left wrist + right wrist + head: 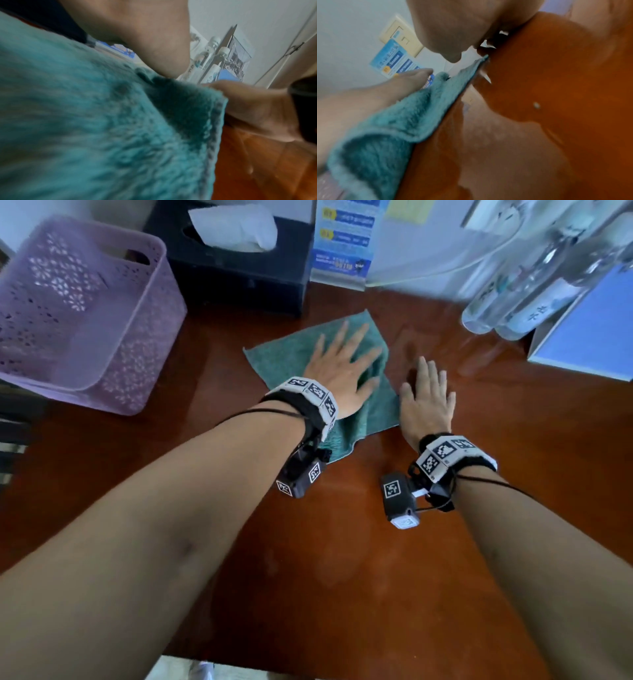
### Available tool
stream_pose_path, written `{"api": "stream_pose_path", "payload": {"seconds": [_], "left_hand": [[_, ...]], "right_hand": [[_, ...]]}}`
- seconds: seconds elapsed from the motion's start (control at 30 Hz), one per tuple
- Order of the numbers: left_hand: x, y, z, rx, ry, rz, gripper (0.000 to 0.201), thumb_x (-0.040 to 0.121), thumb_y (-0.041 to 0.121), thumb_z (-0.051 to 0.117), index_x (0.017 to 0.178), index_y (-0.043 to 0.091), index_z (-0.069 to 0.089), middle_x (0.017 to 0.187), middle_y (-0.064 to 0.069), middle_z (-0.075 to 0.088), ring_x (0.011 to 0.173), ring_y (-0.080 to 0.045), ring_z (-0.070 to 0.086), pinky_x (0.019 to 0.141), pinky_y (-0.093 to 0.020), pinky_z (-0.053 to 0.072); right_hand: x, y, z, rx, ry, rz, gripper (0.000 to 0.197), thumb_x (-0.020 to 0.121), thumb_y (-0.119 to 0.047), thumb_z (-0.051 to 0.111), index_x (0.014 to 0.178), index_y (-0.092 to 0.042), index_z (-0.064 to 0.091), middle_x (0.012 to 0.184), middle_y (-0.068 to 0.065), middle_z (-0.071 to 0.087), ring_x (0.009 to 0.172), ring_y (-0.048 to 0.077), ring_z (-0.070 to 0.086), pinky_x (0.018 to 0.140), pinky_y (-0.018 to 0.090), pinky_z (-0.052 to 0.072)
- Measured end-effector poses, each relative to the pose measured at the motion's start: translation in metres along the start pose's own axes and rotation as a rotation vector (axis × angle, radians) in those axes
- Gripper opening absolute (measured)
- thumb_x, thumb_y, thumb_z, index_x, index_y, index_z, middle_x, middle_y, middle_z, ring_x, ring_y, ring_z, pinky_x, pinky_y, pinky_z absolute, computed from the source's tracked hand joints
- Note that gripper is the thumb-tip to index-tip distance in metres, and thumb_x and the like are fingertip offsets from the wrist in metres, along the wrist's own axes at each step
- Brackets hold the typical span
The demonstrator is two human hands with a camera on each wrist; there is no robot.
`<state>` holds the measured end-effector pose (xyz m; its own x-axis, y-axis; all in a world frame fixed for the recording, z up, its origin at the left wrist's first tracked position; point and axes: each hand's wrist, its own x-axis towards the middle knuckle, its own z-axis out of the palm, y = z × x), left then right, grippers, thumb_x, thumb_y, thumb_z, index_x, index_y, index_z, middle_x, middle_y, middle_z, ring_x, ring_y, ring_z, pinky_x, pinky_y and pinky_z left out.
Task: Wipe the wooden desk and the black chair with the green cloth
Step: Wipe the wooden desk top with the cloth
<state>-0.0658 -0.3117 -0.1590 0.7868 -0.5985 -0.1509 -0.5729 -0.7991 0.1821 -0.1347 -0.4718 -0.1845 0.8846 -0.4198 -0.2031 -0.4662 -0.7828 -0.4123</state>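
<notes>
Pressing the green cloth flat on the wooden desk, the left hand lies with fingers straight; the right hand rests flat just beside. Desk wiping seems underway; the black chair, unseen, remains.

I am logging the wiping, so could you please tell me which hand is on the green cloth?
The left hand, flat on the green cloth; the right hand lies on bare wooden desk.

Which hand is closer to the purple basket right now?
Left. The left hand presses flat on the green cloth beside the purple basket; the right hand lies farther away.
</notes>
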Motion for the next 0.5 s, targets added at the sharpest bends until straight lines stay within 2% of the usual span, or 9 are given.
{"api": "stream_pose_path", "payload": {"seconds": [0.1, 0.2, 0.4, 0.5], "left_hand": [[0.012, 0.013, 0.016, 0.016, -0.07, -0.029, 0.058, 0.095, 0.065, 0.017, 0.15, 0.048, 0.008, 0.162, 0.005, -0.011, 0.147, -0.029, -0.016, 0.113, -0.063, -0.008], [0.009, 0.01, 0.023, 0.032, -0.082, -0.064, 0.063, 0.09, 0.072, 0.011, 0.148, 0.051, 0.001, 0.161, 0.006, -0.011, 0.147, -0.028, -0.016, 0.113, -0.063, -0.009], [-0.025, -0.013, 0.027, 0.029, -0.049, -0.155, 0.073, 0.087, 0.076, 0.009, 0.15, 0.043, -0.007, 0.161, 0.001, -0.015, 0.146, -0.024, -0.019, 0.116, -0.057, -0.009], [-0.056, -0.027, 0.031, 0.028, 0.015, -0.271, 0.091, 0.084, 0.079, 0.013, 0.152, 0.025, -0.013, 0.16, -0.009, -0.018, 0.146, -0.027, -0.02, 0.118, -0.052, -0.007]], "right_hand": [[0.004, -0.001, -0.001, 0.0, -0.03, 0.016, 0.056, 0.104, -0.034, 0.024, 0.156, -0.027, 0.005, 0.164, -0.007, 0.0, 0.15, 0.012, -0.006, 0.12, 0.041, -0.006], [0.004, 0.001, 0.0, -0.045, -0.025, 0.007, 0.056, 0.103, -0.035, 0.024, 0.157, -0.026, 0.008, 0.164, -0.007, -0.001, 0.15, 0.012, -0.007, 0.12, 0.04, -0.006], [-0.003, -0.006, 0.001, -0.088, -0.045, 0.009, 0.057, 0.102, -0.04, 0.022, 0.156, -0.032, 0.005, 0.164, -0.005, -0.006, 0.15, 0.015, -0.01, 0.12, 0.046, -0.008], [-0.017, -0.021, 0.008, -0.08, -0.039, 0.014, 0.057, 0.101, -0.045, 0.021, 0.155, -0.038, 0.004, 0.163, -0.008, -0.009, 0.149, 0.013, -0.013, 0.119, 0.047, -0.011]]}}
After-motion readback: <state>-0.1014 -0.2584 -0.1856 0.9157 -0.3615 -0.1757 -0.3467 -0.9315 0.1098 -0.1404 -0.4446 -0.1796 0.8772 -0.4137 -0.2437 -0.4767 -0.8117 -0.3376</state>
